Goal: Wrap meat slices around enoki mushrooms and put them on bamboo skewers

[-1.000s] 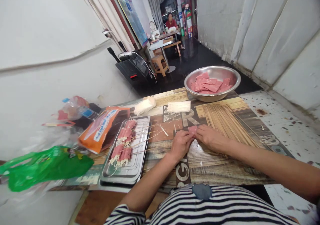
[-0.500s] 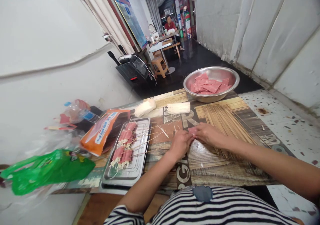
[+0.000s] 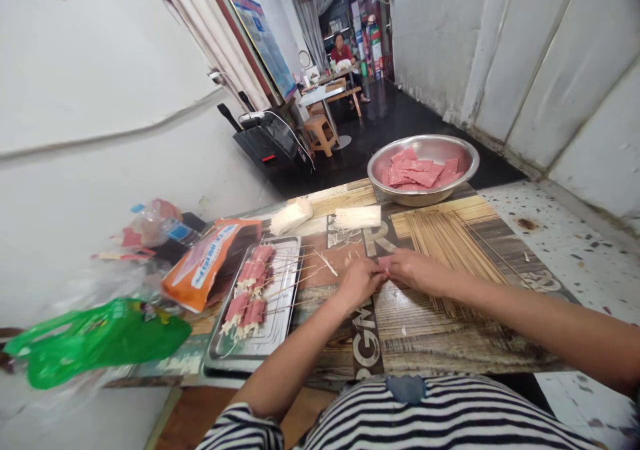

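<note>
Between the fingertips of my left hand and my right hand is a small pink meat slice, partly covered by the fingers. Both hands are closed on it, just above the wood-patterned table. To the left, a metal tray bears several skewered meat rolls with pale enoki ends sticking out. Beyond my hands lie a bundle of enoki mushrooms and a second enoki bunch. Many bamboo skewers are spread beside my right hand.
At the table's far right corner stands a steel bowl of pink meat slices. On the left are an orange package, a green plastic bag and a plastic bottle. A person in red sits far back.
My hands have shifted only slightly, staying together on the meat slice. The fingers of my left hand look a little straighter. The tray, bowl and skewers have stayed in place.
</note>
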{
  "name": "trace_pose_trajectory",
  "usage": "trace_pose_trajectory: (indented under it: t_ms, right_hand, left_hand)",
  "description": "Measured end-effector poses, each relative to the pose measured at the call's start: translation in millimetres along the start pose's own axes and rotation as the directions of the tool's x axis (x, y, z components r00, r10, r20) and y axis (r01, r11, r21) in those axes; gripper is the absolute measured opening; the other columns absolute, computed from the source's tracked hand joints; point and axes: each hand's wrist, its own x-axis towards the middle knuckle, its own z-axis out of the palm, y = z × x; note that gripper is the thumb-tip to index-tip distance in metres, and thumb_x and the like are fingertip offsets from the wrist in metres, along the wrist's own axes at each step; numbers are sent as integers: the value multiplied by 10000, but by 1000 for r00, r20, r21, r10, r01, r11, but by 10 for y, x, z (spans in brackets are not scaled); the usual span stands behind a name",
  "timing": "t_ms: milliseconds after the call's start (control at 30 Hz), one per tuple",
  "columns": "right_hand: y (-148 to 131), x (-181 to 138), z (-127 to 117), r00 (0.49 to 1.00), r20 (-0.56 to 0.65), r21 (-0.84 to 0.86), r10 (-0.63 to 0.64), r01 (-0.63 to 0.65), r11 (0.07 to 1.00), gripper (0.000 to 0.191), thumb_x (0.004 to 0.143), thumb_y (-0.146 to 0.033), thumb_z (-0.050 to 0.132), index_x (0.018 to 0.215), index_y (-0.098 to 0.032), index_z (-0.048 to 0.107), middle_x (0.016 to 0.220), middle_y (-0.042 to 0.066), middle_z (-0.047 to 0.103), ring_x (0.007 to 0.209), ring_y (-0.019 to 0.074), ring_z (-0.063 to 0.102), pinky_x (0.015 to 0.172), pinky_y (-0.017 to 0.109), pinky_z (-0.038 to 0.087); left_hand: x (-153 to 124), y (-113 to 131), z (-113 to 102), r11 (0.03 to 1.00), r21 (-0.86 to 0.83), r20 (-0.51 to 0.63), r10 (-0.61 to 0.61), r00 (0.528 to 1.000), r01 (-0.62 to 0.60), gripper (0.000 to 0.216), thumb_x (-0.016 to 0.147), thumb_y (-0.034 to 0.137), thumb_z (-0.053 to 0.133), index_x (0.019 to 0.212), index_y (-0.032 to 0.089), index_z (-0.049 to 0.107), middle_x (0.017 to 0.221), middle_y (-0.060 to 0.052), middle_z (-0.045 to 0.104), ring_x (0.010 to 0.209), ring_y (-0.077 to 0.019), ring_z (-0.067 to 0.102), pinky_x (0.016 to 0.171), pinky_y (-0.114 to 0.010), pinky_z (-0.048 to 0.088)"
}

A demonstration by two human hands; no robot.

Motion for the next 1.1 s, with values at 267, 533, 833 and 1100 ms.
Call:
trace_pose_trajectory:
  t_ms: [267, 533, 833, 1100]
  right_hand:
    - [88, -9, 46, 994, 32, 149, 106, -109, 983, 343, 960, -269, 423, 756, -137, 665, 768, 71, 631, 704, 154, 511, 659, 281, 341]
    - [85, -43, -43, 989, 19, 196, 147, -147, 969, 225, 926, -282, 526, 917, -179, 725, 812, 62, 634, 767, 172, 539, 690, 270, 374]
    - [-112, -176, 25, 990, -134, -166, 39, -62, 984, 277, 966, -186, 410, 949, -96, 672, 869, 115, 632, 847, 207, 515, 759, 326, 392]
    - [58, 82, -199, 971, 166, 66, 169, -182, 981, 297, 935, -277, 488, 793, -138, 709, 715, 85, 653, 651, 145, 516, 630, 249, 332]
  left_hand:
    - [-187, 159, 202, 937, 339, -214, 166, 963, -86, 190, 962, 248, 480, 1012, 195, 655, 893, -54, 673, 883, -191, 561, 797, -367, 340]
    - [38, 123, 15, 978, 201, 12, 60, 998, -61, 172, 919, 247, 538, 931, 184, 697, 867, -65, 711, 854, -214, 588, 763, -338, 376]
    - [251, 141, -214, 999, 43, 275, -41, 961, 31, 177, 833, 166, 568, 722, 162, 706, 732, -38, 712, 689, -167, 612, 665, -265, 393]
    - [206, 120, -172, 995, 24, 223, -95, 970, 92, 128, 858, 243, 597, 861, 192, 715, 821, -25, 733, 774, -190, 625, 715, -285, 403]
